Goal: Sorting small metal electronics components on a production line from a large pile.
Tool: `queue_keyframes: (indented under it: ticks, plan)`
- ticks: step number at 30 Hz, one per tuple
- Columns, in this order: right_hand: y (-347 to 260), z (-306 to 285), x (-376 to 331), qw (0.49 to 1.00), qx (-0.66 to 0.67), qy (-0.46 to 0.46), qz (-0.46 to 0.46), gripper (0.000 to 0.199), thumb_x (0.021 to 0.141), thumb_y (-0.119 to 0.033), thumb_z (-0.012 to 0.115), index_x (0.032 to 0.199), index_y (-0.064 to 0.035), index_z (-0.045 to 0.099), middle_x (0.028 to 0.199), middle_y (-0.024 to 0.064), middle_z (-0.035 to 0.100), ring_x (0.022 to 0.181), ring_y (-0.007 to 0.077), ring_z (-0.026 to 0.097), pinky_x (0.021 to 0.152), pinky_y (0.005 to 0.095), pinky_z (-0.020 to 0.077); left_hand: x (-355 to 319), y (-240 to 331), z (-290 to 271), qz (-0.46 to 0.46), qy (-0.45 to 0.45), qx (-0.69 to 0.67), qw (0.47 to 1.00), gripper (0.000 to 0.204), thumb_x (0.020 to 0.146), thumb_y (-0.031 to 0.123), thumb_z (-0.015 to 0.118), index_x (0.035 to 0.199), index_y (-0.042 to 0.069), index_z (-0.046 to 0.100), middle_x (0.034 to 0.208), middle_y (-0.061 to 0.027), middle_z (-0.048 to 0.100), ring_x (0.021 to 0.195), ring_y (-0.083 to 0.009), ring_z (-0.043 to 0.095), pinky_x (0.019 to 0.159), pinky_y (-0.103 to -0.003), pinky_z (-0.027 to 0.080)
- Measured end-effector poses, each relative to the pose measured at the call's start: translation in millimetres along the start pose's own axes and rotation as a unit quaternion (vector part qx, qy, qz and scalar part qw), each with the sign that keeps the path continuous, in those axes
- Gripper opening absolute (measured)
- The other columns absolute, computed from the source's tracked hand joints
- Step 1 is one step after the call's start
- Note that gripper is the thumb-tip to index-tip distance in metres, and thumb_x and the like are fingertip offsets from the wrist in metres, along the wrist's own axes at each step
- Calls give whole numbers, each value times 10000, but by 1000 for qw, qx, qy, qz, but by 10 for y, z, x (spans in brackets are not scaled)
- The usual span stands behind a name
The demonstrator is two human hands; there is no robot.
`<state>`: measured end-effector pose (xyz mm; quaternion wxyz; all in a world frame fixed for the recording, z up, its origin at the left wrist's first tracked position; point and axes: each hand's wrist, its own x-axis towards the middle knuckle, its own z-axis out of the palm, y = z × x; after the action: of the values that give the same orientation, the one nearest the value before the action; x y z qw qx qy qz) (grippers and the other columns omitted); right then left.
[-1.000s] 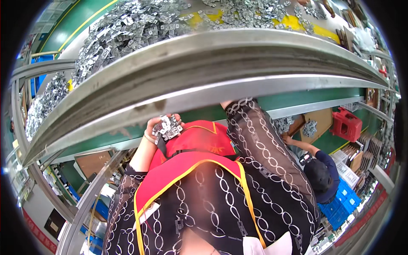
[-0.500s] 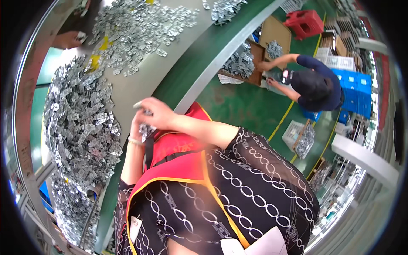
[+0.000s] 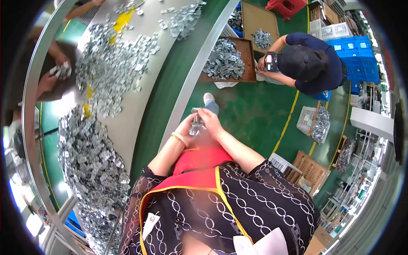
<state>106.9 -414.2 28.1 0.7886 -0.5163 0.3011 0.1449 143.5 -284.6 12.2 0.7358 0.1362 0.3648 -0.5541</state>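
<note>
Both my hands are together in front of the red apron (image 3: 199,155). My left hand (image 3: 184,128) is curled round a small bunch of shiny stamped metal pieces (image 3: 196,127). From the other side, my right hand (image 3: 211,122) has its fingers bent onto the same pieces, with one piece at its fingertips. How many pieces lie in the palms is hidden. To my left, a large heap of similar metal pieces (image 3: 91,163) rests beside the table. More loose pieces (image 3: 114,63) are spread over the grey tabletop (image 3: 142,91).
A metal rail (image 3: 187,89) edges the green strip beside the table. Across it, a person in a dark cap (image 3: 304,63) handles something by a brown tray (image 3: 248,74) of metal pieces. Blue crates (image 3: 355,55) stand behind. Another person's hands (image 3: 59,63) hold pieces at far left.
My hands have moved right, away from the table edge, and come together over the apron with the metal pieces. The view has turned, and the person in the cap has shifted slightly.
</note>
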Motion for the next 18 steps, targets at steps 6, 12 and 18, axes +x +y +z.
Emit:
queue_keyframes:
  ticks: [6, 12, 18]
  plan:
    - [252, -1284, 972, 983, 141, 72, 95, 308, 957, -385, 568, 1036, -94, 630, 908, 7, 623, 804, 119, 595, 741, 291, 484, 1278, 80, 640, -29, 95, 16, 995, 229, 950, 311, 522, 910, 121, 645, 829, -40, 691, 731, -198, 662, 704, -375, 561]
    - [-323, -2187, 2120, 941, 299, 10, 160, 336, 974, -394, 514, 1026, -90, 648, 895, 38, 655, 781, 164, 631, 721, 342, 518, 2892, 571, 962, 74, 154, 74, 983, 215, 926, 312, 570, 892, 115, 649, 819, -54, 692, 728, -213, 671, 716, -391, 570]
    - [-473, -2745, 3405, 921, 354, 66, 149, 409, 994, -407, 455, 1093, -48, 622, 975, 99, 673, 868, 224, 653, 801, 370, 526, 3929, 1244, 1346, 157, 137, 45, 977, 274, 907, 294, 584, 1117, 121, 615, 1055, -86, 667, 985, -281, 645, 848, -483, 537]
